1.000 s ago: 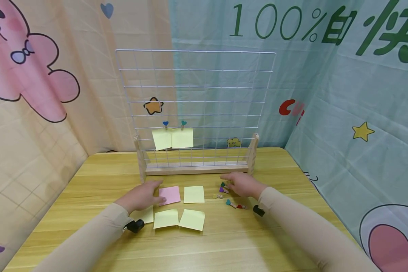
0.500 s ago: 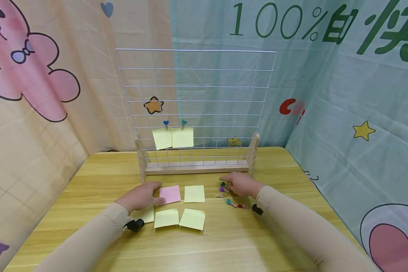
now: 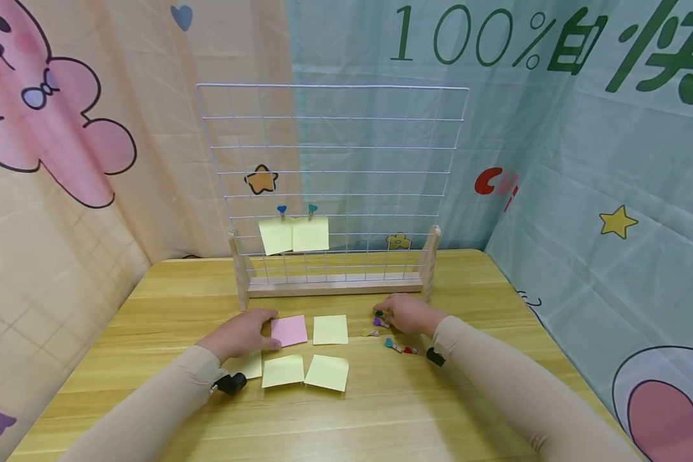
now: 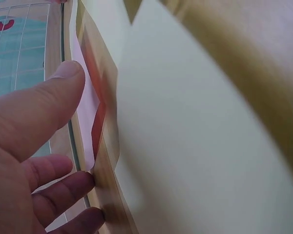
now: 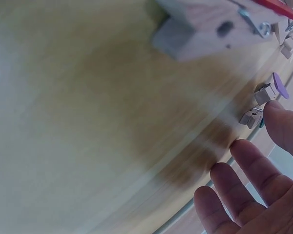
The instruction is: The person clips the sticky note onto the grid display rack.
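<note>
The pink sticky note (image 3: 289, 331) lies on the table (image 3: 468, 404), left of a yellow sticky note (image 3: 330, 330). At its left edge, the left hand (image 3: 244, 333) has thumb and fingers spread apart; contact is unclear. 3 more yellow notes (image 3: 283, 371) lie nearer, the leftmost partly behind that hand. The right hand (image 3: 409, 312), thumb and fingers parted, is beside the green clothespin (image 3: 378, 314) and purple clothespin (image 3: 378, 322). The yellow clothespin (image 3: 370, 333), teal clothespin (image 3: 389, 344) and red clothespin (image 3: 409, 350) lie nearer. On the far side, a wire grid (image 3: 346, 282) carries 2 clipped yellow notes (image 3: 310, 235).
</note>
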A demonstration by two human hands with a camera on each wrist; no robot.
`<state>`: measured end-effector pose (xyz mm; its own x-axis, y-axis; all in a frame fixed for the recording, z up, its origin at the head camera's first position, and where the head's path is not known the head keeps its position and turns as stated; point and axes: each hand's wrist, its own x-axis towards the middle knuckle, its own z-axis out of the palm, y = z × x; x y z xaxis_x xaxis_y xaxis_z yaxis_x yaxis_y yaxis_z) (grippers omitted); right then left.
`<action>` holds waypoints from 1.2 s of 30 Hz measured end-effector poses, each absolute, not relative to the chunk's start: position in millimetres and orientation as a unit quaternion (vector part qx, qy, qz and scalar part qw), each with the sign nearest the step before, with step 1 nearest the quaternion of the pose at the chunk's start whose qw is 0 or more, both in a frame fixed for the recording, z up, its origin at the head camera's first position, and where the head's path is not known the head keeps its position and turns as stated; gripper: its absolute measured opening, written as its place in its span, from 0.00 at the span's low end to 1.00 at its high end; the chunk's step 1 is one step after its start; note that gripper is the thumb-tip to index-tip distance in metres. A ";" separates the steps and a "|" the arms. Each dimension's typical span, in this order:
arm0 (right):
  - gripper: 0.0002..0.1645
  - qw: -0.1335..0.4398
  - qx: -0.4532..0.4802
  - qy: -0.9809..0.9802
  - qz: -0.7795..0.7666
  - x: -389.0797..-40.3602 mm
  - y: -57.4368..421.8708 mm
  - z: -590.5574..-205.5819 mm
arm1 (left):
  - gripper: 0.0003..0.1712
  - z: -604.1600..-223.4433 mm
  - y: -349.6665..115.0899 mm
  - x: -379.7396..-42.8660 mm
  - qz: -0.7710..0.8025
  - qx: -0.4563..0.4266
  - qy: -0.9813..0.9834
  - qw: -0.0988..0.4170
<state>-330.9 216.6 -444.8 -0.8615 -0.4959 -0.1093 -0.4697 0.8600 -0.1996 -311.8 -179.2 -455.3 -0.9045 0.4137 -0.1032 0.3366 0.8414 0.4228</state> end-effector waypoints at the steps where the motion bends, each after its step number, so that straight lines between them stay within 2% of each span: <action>1: 0.22 0.078 -0.252 0.961 -0.083 -330.8 216.6 -445.0 | 0.47 -454.8 -178.7 -311.5 0.202 0.197 0.955 0.095; 14: 0.24 0.091 -0.235 0.965 -0.068 -330.8 213.2 -445.5 | 0.46 -454.5 -176.3 -309.8 0.197 0.215 0.954 0.071; 31: 0.17 0.090 -0.243 0.962 -0.082 -328.4 216.3 -444.2 | 0.44 -452.5 -170.6 -311.8 0.187 0.198 0.959 0.074; 36: 0.15 0.093 -0.240 0.963 -0.084 -329.4 216.3 -443.9 | 0.40 -452.1 -169.5 -312.1 0.190 0.199 0.959 0.074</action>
